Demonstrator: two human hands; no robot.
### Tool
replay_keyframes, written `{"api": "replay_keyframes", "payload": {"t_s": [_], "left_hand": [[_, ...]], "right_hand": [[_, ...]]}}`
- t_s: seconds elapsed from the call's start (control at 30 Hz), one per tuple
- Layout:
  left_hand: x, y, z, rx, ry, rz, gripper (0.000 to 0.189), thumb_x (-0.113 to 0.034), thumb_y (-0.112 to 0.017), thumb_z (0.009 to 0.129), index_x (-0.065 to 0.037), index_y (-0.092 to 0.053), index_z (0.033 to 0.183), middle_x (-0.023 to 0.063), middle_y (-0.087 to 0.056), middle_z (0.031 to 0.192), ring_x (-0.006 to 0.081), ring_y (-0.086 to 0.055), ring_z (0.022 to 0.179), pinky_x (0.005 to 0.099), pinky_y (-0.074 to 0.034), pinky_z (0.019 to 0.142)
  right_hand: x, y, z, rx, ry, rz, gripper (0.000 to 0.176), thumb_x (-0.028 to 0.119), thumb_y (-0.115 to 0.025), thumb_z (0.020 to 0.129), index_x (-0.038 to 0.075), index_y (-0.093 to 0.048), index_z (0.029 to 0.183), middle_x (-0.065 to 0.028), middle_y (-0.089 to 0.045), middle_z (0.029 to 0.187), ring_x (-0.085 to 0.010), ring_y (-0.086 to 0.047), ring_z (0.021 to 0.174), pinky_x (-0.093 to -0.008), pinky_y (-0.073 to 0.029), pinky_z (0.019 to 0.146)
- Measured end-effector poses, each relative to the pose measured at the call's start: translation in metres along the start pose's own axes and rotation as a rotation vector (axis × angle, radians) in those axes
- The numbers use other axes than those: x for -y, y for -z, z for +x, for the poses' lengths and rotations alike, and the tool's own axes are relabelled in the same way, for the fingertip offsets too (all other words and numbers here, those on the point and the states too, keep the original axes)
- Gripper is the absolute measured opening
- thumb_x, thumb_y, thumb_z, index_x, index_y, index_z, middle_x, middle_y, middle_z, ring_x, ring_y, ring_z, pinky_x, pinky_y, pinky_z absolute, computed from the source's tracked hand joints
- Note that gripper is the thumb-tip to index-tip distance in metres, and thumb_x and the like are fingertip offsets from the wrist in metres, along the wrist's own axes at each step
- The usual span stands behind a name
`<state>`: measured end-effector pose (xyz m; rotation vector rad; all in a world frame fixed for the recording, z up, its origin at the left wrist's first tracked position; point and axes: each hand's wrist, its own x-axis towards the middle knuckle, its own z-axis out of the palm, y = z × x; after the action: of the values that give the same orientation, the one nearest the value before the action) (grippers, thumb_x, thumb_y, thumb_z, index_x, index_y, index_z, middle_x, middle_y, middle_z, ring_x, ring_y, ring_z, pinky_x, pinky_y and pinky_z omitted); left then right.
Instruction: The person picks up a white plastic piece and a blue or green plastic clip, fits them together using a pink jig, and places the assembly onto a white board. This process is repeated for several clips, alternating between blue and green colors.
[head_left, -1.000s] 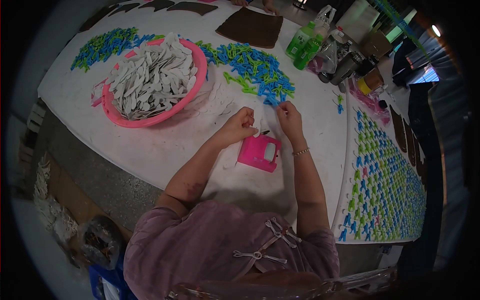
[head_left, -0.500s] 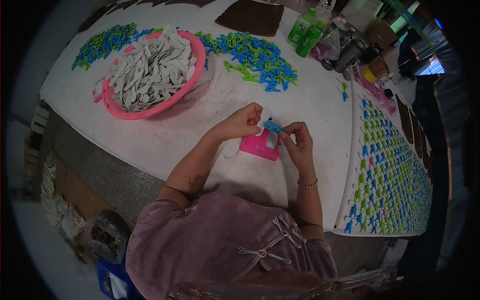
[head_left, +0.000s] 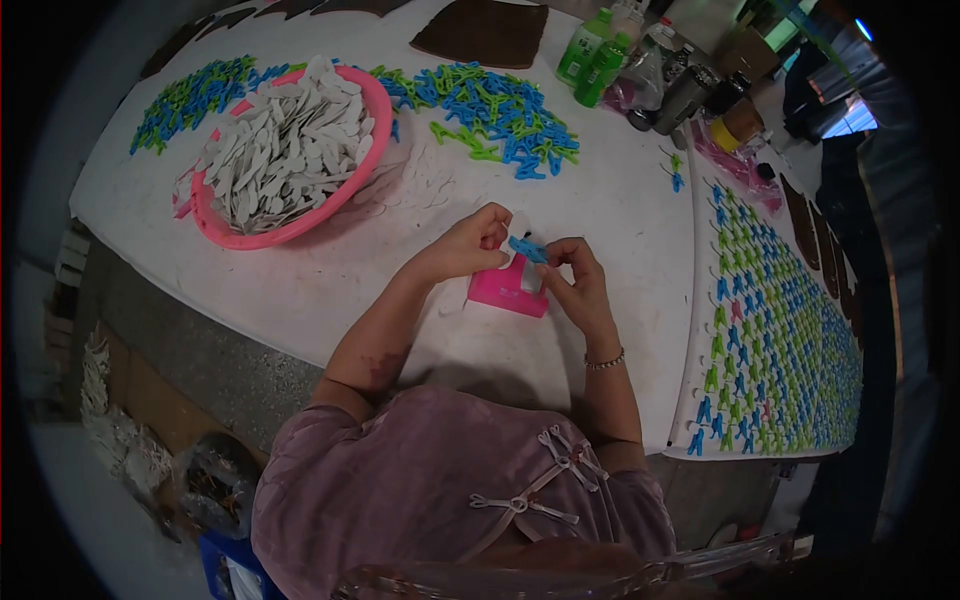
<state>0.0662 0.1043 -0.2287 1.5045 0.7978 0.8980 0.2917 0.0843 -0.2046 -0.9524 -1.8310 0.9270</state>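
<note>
Blue clip [head_left: 526, 248] between left hand [head_left: 470, 247] and right hand [head_left: 577, 283]

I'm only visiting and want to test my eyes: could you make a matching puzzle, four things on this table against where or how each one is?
1 pink basin
2 blue clip
3 green bottles
4 white board

a pinched between left hand and right hand
b at the far edge of the table
c heaped with white pieces
d covered in rows of clips

Pairs: 1-c, 2-a, 3-b, 4-d.
</note>
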Motion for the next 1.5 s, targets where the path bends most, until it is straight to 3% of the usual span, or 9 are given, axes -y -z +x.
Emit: {"api": "replay_keyframes", "payload": {"t_s": [0.13,0.2,0.23,0.27,0.3,0.37,0.6,1.37,1.5], "left_hand": [[-0.008,-0.003,0.000,-0.110,-0.031,-0.111,0.048,-0.007,-0.066,0.079,-0.006,-0.044,0.122,-0.0005,-0.051,0.090,0.0077,-0.046,0.077,0.0231,-0.040,0.071],[-0.001,0.005,0.006,-0.156,-0.076,-0.136,0.049,-0.008,-0.066,0.082,-0.008,-0.043,0.125,-0.0008,-0.051,0.092,0.0073,-0.047,0.079,0.0221,-0.040,0.073],[0.015,0.010,0.010,-0.346,-0.057,-0.108,0.047,-0.010,-0.067,0.082,-0.007,-0.046,0.124,-0.0006,-0.053,0.093,0.0078,-0.046,0.077,0.0221,-0.040,0.072],[0.030,0.016,0.015,-0.538,-0.038,-0.078,0.044,-0.011,-0.068,0.083,-0.006,-0.048,0.122,-0.0003,-0.054,0.094,0.0084,-0.045,0.075,0.0222,-0.040,0.070],[0.043,0.023,0.017,-0.518,-0.045,-0.076,0.044,-0.011,-0.068,0.083,-0.006,-0.048,0.122,-0.0003,-0.054,0.094,0.0084,-0.045,0.075,0.0222,-0.040,0.070],[0.060,0.029,0.020,-0.696,-0.057,0.198,0.032,-0.014,-0.067,0.084,-0.006,-0.056,0.113,-0.0008,-0.056,0.091,0.0075,-0.045,0.074,0.0212,-0.039,0.068],[0.058,0.018,0.023,-0.729,-0.086,0.361,0.018,-0.013,-0.065,0.085,-0.007,-0.062,0.101,-0.0045,-0.052,0.081,0.0050,-0.040,0.068,0.0209,-0.035,0.060],[0.060,0.017,0.025,-0.764,-0.049,0.403,0.013,-0.012,-0.066,0.084,-0.005,-0.062,0.094,-0.0013,-0.058,0.079,0.0073,-0.044,0.064,0.0223,-0.038,0.058],[0.060,0.015,0.024,-0.769,-0.080,0.521,0.015,-0.014,-0.064,0.082,-0.005,-0.063,0.095,0.0057,-0.062,0.081,0.0166,-0.054,0.066,0.0275,-0.043,0.060]], "right_hand": [[-0.006,0.025,0.010,-0.110,-0.059,0.006,0.015,0.009,-0.065,0.085,0.002,-0.057,0.094,-0.0006,-0.056,0.080,-0.0084,-0.051,0.072,-0.0230,-0.044,0.066],[-0.044,0.059,0.023,-0.336,-0.046,0.039,0.015,0.015,-0.063,0.088,0.002,-0.060,0.094,0.0000,-0.054,0.076,-0.0076,-0.048,0.066,-0.0230,-0.043,0.062],[-0.055,0.077,0.029,-0.362,-0.045,0.031,0.015,0.015,-0.063,0.088,0.002,-0.060,0.094,0.0000,-0.054,0.076,-0.0076,-0.048,0.066,-0.0230,-0.043,0.062],[-0.064,0.095,0.034,-0.501,-0.242,0.071,0.017,0.018,-0.062,0.089,0.002,-0.061,0.094,-0.0004,-0.054,0.074,-0.0080,-0.047,0.063,-0.0240,-0.043,0.058],[-0.074,0.112,0.037,-0.635,-0.437,0.118,0.019,0.020,-0.060,0.090,0.001,-0.062,0.094,-0.0009,-0.053,0.072,-0.0084,-0.046,0.060,-0.0251,-0.043,0.054],[-0.105,0.143,0.039,-0.738,-0.527,0.297,0.020,0.020,-0.059,0.091,0.001,-0.062,0.093,-0.0017,-0.053,0.070,-0.0094,-0.045,0.057,-0.0261,-0.043,0.051],[-0.171,0.199,0.063,-1.009,-0.759,0.690,0.017,0.013,-0.053,0.092,-0.001,-0.059,0.084,-0.0052,-0.054,0.069,-0.0125,-0.045,0.052,-0.0284,-0.043,0.045],[-0.199,0.213,0.095,-1.083,-0.709,0.586,0.023,0.019,-0.058,0.090,0.000,-0.058,0.078,-0.0089,-0.059,0.066,-0.0169,-0.053,0.050,-0.0297,-0.048,0.043],[-0.192,0.184,0.080,-0.956,-0.615,0.356,0.023,0.020,-0.059,0.090,-0.001,-0.058,0.082,-0.0082,-0.058,0.066,-0.0144,-0.052,0.048,-0.0290,-0.048,0.043]]}}
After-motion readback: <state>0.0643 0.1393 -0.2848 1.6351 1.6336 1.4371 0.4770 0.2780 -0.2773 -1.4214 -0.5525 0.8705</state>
